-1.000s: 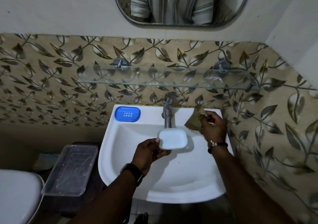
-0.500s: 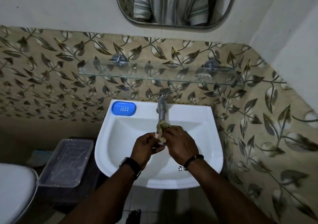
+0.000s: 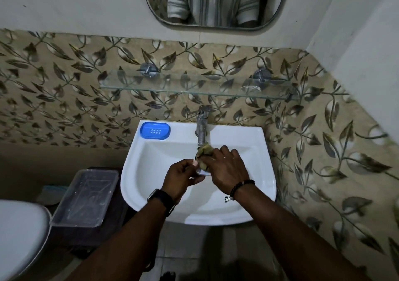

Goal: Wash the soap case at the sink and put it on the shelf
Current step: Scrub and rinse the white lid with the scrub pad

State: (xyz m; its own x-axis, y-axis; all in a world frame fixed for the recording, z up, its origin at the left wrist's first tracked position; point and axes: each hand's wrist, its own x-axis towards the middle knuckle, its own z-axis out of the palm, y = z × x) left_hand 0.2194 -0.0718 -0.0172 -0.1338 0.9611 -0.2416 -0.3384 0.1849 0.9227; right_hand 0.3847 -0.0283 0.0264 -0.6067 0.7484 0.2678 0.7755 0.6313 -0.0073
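Over the white sink (image 3: 151, 172), my left hand (image 3: 182, 177) grips the pale soap case (image 3: 203, 172), of which only a sliver shows between my hands. My right hand (image 3: 226, 168) lies on top of it, pressing a greenish-brown scrub pad (image 3: 204, 150) against the case just under the tap (image 3: 201, 127). A blue soap tray (image 3: 155, 130) rests on the sink's back left corner. The glass shelf (image 3: 194, 86) hangs on the tiled wall above the tap.
A clear plastic box (image 3: 86, 198) sits on a dark stand left of the sink. A white toilet (image 3: 19, 233) is at the lower left. A mirror (image 3: 216, 4) hangs above the shelf. The wall corner closes in on the right.
My right hand brought the scrub pad from the sink's back right rim onto the soap case held by my left hand. Both hands now stay together under the tap.
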